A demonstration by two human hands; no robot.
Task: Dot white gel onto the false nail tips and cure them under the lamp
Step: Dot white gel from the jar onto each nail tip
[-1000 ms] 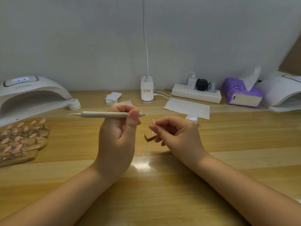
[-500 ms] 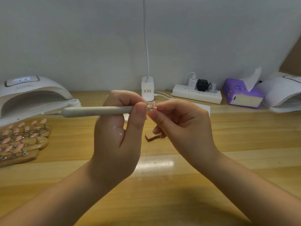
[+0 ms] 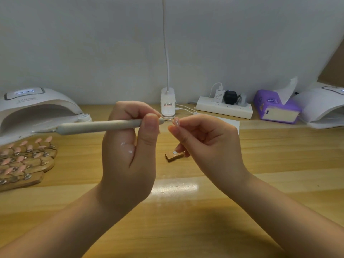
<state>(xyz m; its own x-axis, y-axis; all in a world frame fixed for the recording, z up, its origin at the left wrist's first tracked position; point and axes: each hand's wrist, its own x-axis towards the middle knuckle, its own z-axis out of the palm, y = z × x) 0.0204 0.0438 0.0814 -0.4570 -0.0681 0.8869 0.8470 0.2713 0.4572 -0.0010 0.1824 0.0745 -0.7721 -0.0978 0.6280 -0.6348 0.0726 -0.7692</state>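
- My left hand [image 3: 128,155] pinches the dotting pen [image 3: 100,126], thumb and fingers curled round it, shaft level, its tip just beside the nail tip [image 3: 176,121].
- My right hand [image 3: 208,144] pinches that pink tip, held above the worktop [image 3: 186,211].
- Behind and below the tip lies a small wooden block [image 3: 174,156].
- Left of the pen, racks of pink tips [image 3: 24,161]; beyond them, the lamp [image 3: 35,110].

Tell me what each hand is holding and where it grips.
Left hand grips the dotting pen near its working end; right hand pinches the false nail tip at its lower end.
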